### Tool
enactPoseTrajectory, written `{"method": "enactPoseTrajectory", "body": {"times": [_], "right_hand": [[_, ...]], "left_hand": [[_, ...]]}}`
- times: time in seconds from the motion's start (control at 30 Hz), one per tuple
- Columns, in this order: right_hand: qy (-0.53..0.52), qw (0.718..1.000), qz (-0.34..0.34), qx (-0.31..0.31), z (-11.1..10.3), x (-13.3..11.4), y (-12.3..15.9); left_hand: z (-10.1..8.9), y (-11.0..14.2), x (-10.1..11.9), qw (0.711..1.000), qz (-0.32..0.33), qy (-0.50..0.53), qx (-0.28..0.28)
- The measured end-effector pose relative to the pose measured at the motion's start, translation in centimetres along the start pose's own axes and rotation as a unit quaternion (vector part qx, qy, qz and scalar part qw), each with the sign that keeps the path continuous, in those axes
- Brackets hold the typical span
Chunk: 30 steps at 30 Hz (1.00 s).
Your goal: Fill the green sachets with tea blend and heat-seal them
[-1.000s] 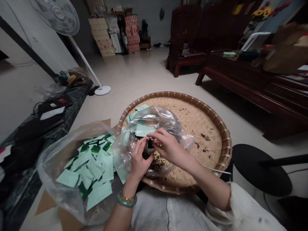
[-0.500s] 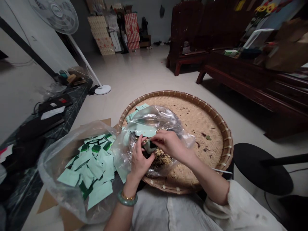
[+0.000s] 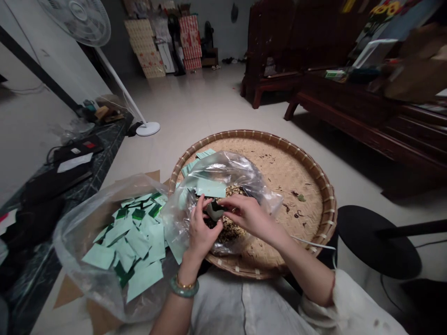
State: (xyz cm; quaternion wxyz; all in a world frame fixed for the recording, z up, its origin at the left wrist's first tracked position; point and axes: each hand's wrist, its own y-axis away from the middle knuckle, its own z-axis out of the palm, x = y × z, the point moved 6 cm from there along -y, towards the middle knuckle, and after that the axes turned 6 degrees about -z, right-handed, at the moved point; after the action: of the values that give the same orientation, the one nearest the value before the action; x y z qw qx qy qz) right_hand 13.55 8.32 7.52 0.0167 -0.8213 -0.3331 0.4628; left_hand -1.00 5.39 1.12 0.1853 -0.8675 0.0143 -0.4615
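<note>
1. Our L grip (image 3: 204, 232) is narrow, fingers curled up around a small pale-green pkt (image 3: 214, 211). A jade bangle (image 3: 184, 288) and a thin gold bracelet (image 3: 183, 283) sit on that wrist.
2. Our R grip (image 3: 247, 216) is narrow too, its fingertips closing on the same pkt from the other side. Both grips meeting on one small item suggests it's light & needs steadying from 2 sides.
3. The pkt sits just inside a clear plastic bag (image 3: 240, 170), right above loose tan & dark dried plant bits (image 3: 228, 231); can't tell what plant. Working this low in the bag prob keeps the bits from spilling out.
4. That bag lies on a round woven bamboo tray (image 3: 328, 204). Its raised rim would likely catch strays; a few dark bits lie on the weave.
5. Mint-green & dark-green pkts (image 3: 139, 242) lie heaped in a 2nd clear bag (image 3: 71, 232), on flattened cardboard (image 3: 66, 293) at our L side, prob kept there for easy reach.
6. Farther off: a white floor fan (image 3: 75, 16) & dark wood bench (image 3: 335, 100). A round black stool (image 3: 377, 237) stands near our R side.
</note>
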Motion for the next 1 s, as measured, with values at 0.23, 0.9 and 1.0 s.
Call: {"method": "enactPoseTrajectory", "body": {"times": [0.23,0.9,1.0], "right_hand": [[-0.020,0.995,0.014,0.101,-1.5,0.3,1.3],[-0.182,0.967,0.146,0.102,0.4,4.5,2.0],[-0.231,0.948,0.175,0.130,0.6,5.0,2.2]], "left_hand": [[-0.6,0.0,0.2,0.999,-0.008,-0.020,0.030],[0.2,-1.1,-1.3,0.952,-0.203,0.217,-0.067],[1.0,-0.7,-1.6,0.904,-0.285,0.314,-0.053]]}}
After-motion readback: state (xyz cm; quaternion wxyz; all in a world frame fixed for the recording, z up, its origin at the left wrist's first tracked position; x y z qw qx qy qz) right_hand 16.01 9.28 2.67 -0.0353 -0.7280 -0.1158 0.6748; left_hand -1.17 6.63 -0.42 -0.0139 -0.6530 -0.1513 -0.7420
